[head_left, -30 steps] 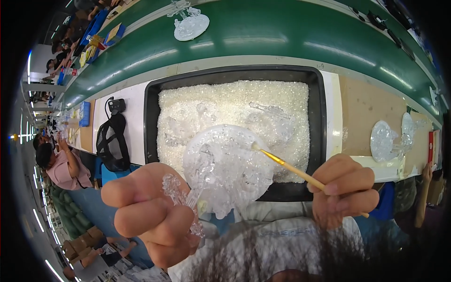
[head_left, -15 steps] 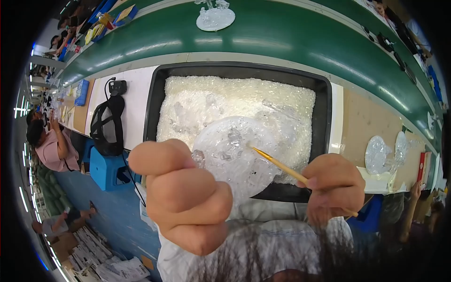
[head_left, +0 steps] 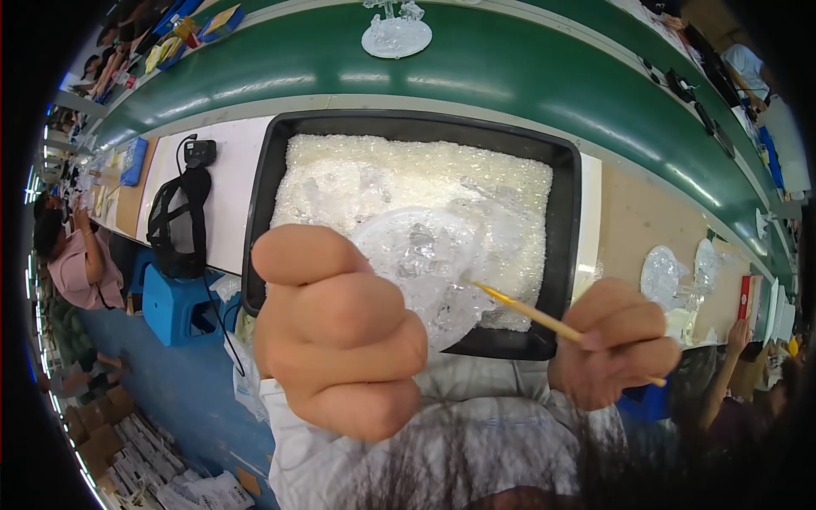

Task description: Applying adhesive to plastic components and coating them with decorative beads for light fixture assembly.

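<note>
My left hand [head_left: 340, 331] is closed, its fingers curled at the left edge of a clear, round-based figurine piece [head_left: 425, 272] held up over the tray. Between the fingers of my right hand [head_left: 612, 340] is a thin paintbrush [head_left: 535, 315] with a wooden handle and golden ferrule. Its tip points left and lies close to the figurine's right side; whether it touches I cannot tell. Behind the piece, a black tray [head_left: 568, 229] holds a bed of clear, glittering granules [head_left: 340, 161], with some clear pieces lying in them.
A green conveyor belt [head_left: 297, 72] runs behind the tray, carrying another clear figurine [head_left: 397, 36]. On the left lie a black mesh cap [head_left: 180, 223] and a small black device [head_left: 201, 152]; a blue stool [head_left: 174, 306] stands below. Clear round pieces [head_left: 663, 276] sit at right. Co-workers are on both sides.
The view has shifted slightly, so the tray appears farther left. The brush tip has moved away to the right and a little lower on the figurine. Both hands keep their holds.
</note>
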### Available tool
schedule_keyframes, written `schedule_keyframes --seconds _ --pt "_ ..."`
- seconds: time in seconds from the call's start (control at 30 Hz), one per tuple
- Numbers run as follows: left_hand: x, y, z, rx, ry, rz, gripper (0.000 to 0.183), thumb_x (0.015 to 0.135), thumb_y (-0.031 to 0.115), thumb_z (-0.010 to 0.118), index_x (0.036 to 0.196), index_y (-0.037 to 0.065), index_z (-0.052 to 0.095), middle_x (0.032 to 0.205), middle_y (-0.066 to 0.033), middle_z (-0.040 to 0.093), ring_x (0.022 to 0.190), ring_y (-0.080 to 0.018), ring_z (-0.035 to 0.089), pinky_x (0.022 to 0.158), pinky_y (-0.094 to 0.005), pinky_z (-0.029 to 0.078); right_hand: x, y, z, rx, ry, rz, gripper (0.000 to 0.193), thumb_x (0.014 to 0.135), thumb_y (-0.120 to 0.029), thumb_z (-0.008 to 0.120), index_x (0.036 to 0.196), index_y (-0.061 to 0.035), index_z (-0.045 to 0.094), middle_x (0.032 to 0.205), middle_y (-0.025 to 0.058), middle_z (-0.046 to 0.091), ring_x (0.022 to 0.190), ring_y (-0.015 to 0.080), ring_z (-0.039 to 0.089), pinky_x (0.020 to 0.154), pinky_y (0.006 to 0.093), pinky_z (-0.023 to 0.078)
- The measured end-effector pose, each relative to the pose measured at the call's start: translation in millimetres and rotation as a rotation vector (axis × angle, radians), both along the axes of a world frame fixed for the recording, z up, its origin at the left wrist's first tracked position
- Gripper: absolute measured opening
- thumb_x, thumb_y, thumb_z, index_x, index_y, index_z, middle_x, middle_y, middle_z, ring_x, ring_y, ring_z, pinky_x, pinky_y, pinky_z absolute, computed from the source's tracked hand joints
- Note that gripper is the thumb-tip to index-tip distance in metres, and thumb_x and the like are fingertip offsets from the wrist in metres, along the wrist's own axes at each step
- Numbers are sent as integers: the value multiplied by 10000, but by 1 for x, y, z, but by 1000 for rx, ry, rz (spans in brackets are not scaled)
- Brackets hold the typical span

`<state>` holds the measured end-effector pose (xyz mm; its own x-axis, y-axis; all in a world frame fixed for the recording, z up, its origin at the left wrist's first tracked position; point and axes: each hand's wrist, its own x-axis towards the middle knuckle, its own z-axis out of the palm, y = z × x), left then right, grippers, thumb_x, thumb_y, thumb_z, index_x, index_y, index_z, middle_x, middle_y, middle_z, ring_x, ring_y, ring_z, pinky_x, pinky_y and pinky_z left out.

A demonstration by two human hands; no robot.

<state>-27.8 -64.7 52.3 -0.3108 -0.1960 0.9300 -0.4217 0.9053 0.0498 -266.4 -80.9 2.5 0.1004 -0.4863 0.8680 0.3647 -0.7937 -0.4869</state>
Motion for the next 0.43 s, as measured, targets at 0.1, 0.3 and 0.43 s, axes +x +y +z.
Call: schedule_keyframes --seconds 0.1,0.3,0.43 --pt "1 -5 -5 -49 -39 -49 308 479 376 513 667 165 391 634 51 532 584 -161 419 585 -371 236 2 -6 18 208 -77 -131 199 888 -38 637 852 -86 447 851 138 530 532 209 518 469 294 494" --pt "27 0 -6 -106 -220 -162 223 693 489 666 772 303 572 621 59 570 678 -181 372 670 -429 204 20 -61 32 481 28 315 129 873 -5 567 916 -15 446 863 178 531 581 204 586 458 268 510" --pt "25 2 -10 -112 -65 -157 229 719 477 653 793 269 595 609 73 569 663 -158 355 682 -429 201 21 -72 19 661 -10 454 153 870 -42 569 949 -13 441 879 197 541 610 208 613 470 273 517"
